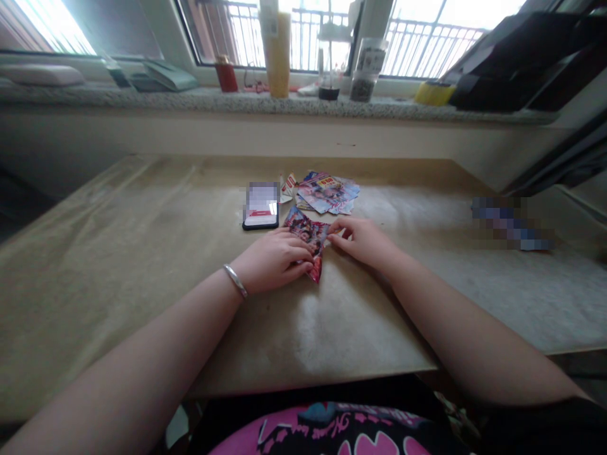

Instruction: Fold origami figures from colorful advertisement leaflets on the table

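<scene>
A crinkled, shiny printed packet (318, 235) in red and purple lies on the table in front of me. My left hand (277, 256), with a silver bangle at the wrist, rests across its left side, fingers closed over it and holding it down. At the packet's right edge, my right hand (363, 240) has thumb and forefinger pinched on the edge. A small pale bit shows by those fingertips, too small to name. Just beyond lies a fanned pile of printed cards or wrappers (327, 193). A phone (260, 218) with a lit, partly blurred screen lies left of them.
A torn wrapper piece (287, 188) lies between phone and pile. A blurred-out bluish item (512, 224) is at the table's right. On the windowsill (165, 100) stand a red container (226, 74), a tall yellow one (278, 57), a clear jar (367, 69) and a black bag (516, 63).
</scene>
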The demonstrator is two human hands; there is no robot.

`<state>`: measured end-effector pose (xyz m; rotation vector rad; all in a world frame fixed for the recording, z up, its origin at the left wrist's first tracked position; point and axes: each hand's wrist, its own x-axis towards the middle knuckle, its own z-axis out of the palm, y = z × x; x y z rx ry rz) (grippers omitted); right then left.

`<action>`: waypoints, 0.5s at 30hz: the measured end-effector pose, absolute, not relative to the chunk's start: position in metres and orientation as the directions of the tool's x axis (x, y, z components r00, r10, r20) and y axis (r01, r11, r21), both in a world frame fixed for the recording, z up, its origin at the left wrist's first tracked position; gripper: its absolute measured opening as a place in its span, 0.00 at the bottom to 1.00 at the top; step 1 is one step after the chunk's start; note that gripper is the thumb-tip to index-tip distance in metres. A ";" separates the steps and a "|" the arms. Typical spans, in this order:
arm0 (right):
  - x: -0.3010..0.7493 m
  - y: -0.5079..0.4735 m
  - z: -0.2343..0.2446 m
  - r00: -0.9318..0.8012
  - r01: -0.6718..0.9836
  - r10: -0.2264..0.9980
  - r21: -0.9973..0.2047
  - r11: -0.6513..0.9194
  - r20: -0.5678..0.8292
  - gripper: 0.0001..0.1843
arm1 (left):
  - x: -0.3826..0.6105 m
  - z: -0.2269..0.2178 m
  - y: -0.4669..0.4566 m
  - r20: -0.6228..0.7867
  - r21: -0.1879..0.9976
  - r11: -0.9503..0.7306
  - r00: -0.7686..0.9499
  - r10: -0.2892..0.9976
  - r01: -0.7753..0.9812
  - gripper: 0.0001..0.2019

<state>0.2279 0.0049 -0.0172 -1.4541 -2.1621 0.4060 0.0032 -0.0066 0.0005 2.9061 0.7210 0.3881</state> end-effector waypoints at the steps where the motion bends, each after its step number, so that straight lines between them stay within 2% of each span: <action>1: 0.228 0.005 -0.017 -0.293 0.777 0.928 -0.507 0.372 0.232 0.07 | 0.003 0.000 -0.006 0.209 0.187 -0.873 0.850 0.484 0.451 0.13; 5: 0.225 0.003 -0.018 -0.205 0.774 0.944 -0.548 0.317 0.257 0.10 | 0.002 -0.001 -0.006 0.170 0.205 -0.860 0.848 0.501 0.467 0.14; 9: 0.219 0.004 -0.022 -0.149 0.648 0.947 -0.695 0.311 0.284 0.15 | 0.003 -0.001 -0.007 0.144 0.180 -0.859 0.851 0.505 0.479 0.15; 15: 0.215 0.010 -0.031 -0.130 0.492 0.971 -0.837 0.239 0.200 0.13 | 0.003 -0.001 -0.008 0.143 0.140 -0.865 0.854 0.500 0.482 0.16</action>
